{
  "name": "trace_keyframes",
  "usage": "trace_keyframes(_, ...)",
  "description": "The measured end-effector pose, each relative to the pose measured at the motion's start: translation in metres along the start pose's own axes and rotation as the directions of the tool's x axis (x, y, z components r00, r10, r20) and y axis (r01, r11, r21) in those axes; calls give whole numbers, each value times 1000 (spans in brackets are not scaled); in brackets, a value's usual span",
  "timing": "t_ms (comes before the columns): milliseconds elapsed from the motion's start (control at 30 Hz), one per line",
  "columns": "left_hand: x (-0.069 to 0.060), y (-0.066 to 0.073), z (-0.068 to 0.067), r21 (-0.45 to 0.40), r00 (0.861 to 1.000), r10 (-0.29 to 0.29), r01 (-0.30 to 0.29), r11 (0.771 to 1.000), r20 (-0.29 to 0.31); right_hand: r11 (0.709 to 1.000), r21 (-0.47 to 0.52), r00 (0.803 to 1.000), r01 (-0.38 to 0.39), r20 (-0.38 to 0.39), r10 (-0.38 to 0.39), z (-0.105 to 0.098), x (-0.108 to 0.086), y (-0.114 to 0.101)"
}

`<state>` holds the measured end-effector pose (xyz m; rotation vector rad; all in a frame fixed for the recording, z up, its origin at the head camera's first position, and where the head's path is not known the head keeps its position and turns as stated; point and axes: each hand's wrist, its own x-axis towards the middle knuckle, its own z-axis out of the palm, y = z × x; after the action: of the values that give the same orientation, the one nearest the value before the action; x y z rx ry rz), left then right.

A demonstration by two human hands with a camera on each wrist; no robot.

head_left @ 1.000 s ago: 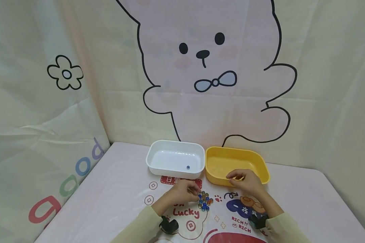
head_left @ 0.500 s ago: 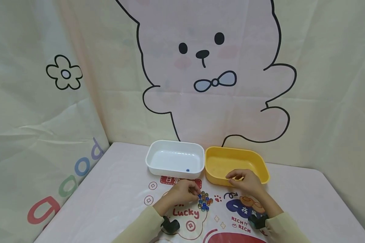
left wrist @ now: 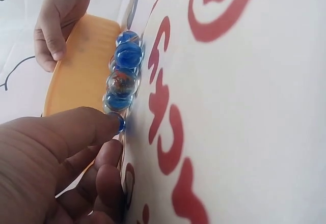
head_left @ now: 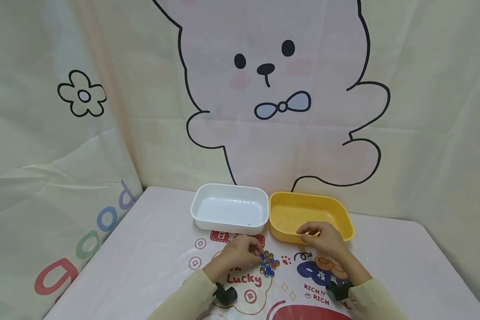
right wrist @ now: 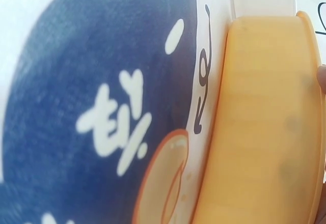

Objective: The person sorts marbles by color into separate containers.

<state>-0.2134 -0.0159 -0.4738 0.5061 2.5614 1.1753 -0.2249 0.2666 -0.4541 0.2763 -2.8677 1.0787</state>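
Note:
A cluster of small glass marbles point(head_left: 269, 265), blue, amber and orange, lies on the printed tablecloth. At its left edge is my left hand point(head_left: 242, 251). In the left wrist view its fingertips pinch a blue marble point(left wrist: 121, 124), partly covered by a finger, beside the others. My right hand point(head_left: 324, 238) is at the near rim of the yellow bin point(head_left: 278, 231), its fingers loosely bent over the inside. No object shows in it. The right wrist view catches only bits of its fingers at the edge. In the white bin point(head_left: 228, 209), a blue speck barely shows by the near wall.
The two bins stand side by side at the table's back, against a cloth backdrop point(head_left: 304, 151) with a bear drawing. Dark wrist straps sit on both wrists. Red and blue prints cover the tablecloth point(head_left: 164, 231).
The small blue marble in the white bin has rolled toward the near wall, where it is now almost hidden. Both hands have stayed in place. The head view has shifted slightly.

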Motion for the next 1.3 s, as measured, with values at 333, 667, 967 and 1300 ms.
trace_keyframes(333,2,-2,-3,9,1000,26,-26,1000,16,1000,-14,1000,7,-7,-7,-1,1,-2)
trace_keyframes(667,3,-3,-5,-30,999,27,-25,999,35,1000,-10,1000,-8,-4,8,-2,1,-3)
trace_keyframes(967,3,-3,-9,-85,998,45,-42,995,37,1000,-15,1000,-12,3,12,-4,0,-5)
trace_keyframes(1300,-5,-3,-22,-46,996,84,-84,995,-1,1000,-15,1000,-6,7,6,-3,-1,-5)
